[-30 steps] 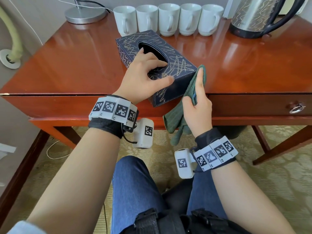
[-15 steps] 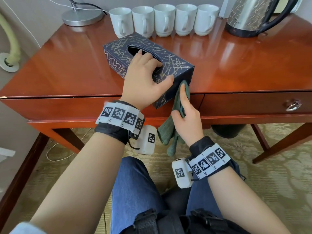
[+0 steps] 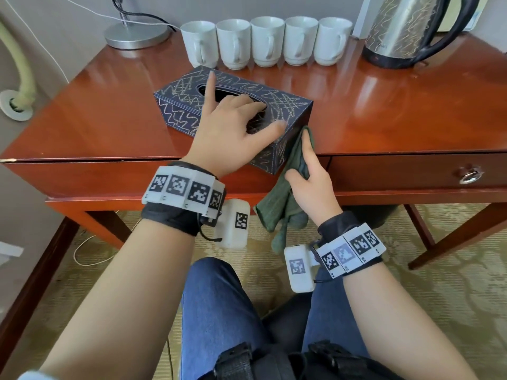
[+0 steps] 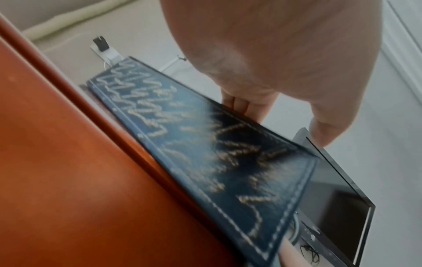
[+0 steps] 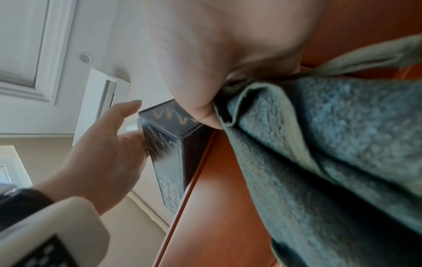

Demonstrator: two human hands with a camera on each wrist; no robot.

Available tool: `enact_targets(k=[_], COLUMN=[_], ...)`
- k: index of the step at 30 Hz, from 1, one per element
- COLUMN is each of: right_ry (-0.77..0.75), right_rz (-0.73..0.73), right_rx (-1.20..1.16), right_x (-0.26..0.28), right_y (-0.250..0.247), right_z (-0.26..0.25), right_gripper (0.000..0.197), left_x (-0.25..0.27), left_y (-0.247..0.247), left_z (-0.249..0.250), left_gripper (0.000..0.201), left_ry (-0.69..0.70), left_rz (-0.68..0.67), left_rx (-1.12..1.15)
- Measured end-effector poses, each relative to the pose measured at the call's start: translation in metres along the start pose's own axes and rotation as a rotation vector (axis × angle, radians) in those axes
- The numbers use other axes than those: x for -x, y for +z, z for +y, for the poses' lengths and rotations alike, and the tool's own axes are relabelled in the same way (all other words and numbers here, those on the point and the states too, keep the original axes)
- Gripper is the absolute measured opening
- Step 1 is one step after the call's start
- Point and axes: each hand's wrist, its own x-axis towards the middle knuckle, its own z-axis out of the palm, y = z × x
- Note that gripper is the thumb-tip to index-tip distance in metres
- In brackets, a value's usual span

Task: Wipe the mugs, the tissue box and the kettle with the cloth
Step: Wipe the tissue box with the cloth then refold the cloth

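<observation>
The dark blue tissue box (image 3: 181, 111) with gold scribbles lies slantwise at the table's front edge, its near corner overhanging. My left hand (image 3: 241, 119) rests on top of it. The middle fingers hook into the oval opening, the index finger points up and the thumb lies near the right end. My right hand (image 3: 307, 171) grips the green cloth (image 3: 279, 196) and presses it with a straight index finger against the box's near right end. In the right wrist view the cloth (image 5: 331, 144) bunches under my thumb beside the box (image 5: 169, 162). Several white mugs (image 3: 266, 42) and the steel kettle (image 3: 406, 31) stand at the back.
A lamp base (image 3: 137, 37) with its cable sits at the back left of the red-brown table (image 3: 96, 113). A drawer with a ring pull (image 3: 469, 175) is in the front right. My knees are below, over patterned carpet.
The tissue box has turned under my left hand so it lies more crosswise, and my index finger has lifted. My right hand has slid the cloth down along the box's near end.
</observation>
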Motion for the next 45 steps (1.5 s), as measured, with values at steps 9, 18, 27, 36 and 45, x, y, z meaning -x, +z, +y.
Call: enact_targets(k=[9,18,27,36,45], right_ry=[-0.005,-0.003,0.015,-0.009,-0.080], right_rz=[-0.003,-0.057,-0.098,-0.049,-0.051], right_rx=[-0.027,-0.065,-0.123,-0.126,-0.101], right_x=[0.005,0.014,0.039,0.018,0.037], right_y=[0.001,0.014,0.033,0.018,0.036], right_z=[0.004,0.012,0.012,0.000,0.000], right_gripper=[0.077,0.080,0.081,0.077,0.082], left_x=[0.002,0.003,-0.005,-0.008,-0.007], left_y=[-0.016,-0.012,-0.010,-0.013,-0.011], left_z=[-0.014,-0.007,-0.002,0.000,-0.002], left_gripper=[0.097,0.099,0.097,0.094,0.096], left_ry=[-0.019,-0.015,-0.036,-0.045,-0.046], left_rz=[-0.248,-0.256,-0.246,-0.256,-0.249], left_rx=[0.063,0.054,-0.021,-0.041,-0.012])
